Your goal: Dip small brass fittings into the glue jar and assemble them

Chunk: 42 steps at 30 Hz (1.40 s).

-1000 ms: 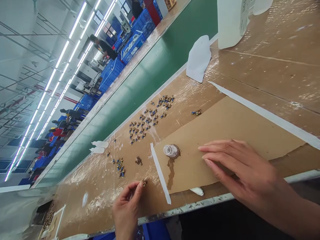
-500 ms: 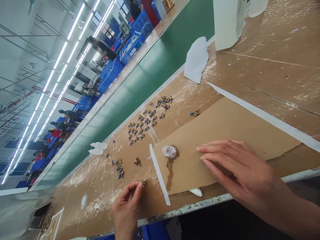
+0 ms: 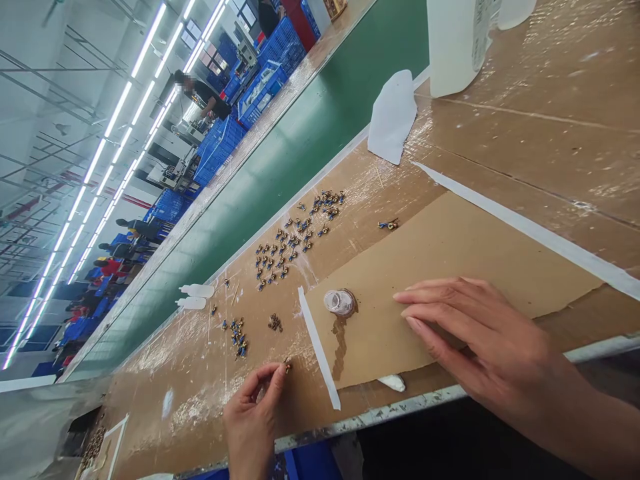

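My left hand (image 3: pixel 254 415) is at the near edge of the bench, thumb and forefinger pinched on a small brown and gold figurine (image 3: pixel 287 364), mostly hidden by the fingertips. My right hand (image 3: pixel 475 333) hovers over or rests on a brown cardboard sheet (image 3: pixel 500 250), fingers stretched out and nothing in them. Left of those fingers a small clear cup (image 3: pixel 339 303) stands on the sheet, with a dark wet streak below it. Many small blue and gold figurines (image 3: pixel 293 241) lie in rows beyond, and a smaller group (image 3: pixel 239 339) sits farther left beside a little heap of brown pieces (image 3: pixel 275 323).
White tape strips (image 3: pixel 320 350) border the cardboard. A large translucent bottle (image 3: pixel 453 50) and a white paper piece (image 3: pixel 394 117) stand and lie at the back. Two small white bottles (image 3: pixel 197 291) lie at left. A green divider (image 3: pixel 320 113) runs behind; people work beyond it.
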Available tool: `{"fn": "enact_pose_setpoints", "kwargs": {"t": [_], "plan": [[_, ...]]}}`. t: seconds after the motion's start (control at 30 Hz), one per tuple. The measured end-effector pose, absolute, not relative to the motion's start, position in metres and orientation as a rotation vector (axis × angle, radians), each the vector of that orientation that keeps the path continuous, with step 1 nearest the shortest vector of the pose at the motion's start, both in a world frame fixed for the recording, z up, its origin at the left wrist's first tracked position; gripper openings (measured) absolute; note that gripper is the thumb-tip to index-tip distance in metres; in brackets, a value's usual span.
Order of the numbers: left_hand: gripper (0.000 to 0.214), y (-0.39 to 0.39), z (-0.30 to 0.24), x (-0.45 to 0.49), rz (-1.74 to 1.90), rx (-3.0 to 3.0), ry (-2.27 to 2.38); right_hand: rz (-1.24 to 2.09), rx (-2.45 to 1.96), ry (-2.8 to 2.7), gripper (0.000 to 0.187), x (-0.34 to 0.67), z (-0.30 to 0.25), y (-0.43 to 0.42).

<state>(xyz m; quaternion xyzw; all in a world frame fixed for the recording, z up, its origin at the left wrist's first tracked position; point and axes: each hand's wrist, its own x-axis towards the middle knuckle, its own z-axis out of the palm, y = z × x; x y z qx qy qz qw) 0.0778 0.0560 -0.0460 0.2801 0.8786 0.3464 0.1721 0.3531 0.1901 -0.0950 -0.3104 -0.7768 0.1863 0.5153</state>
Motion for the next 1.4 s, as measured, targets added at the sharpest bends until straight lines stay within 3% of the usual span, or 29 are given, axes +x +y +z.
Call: {"fn": "enact_pose_setpoints", "kwargs": {"t": [1.4], "plan": [[0.041, 0.06, -0.044, 0.074, 0.749, 0.967, 2.553, 0.47, -0.695, -1.873, 0.018, 0.348, -0.09, 0.176]]}}
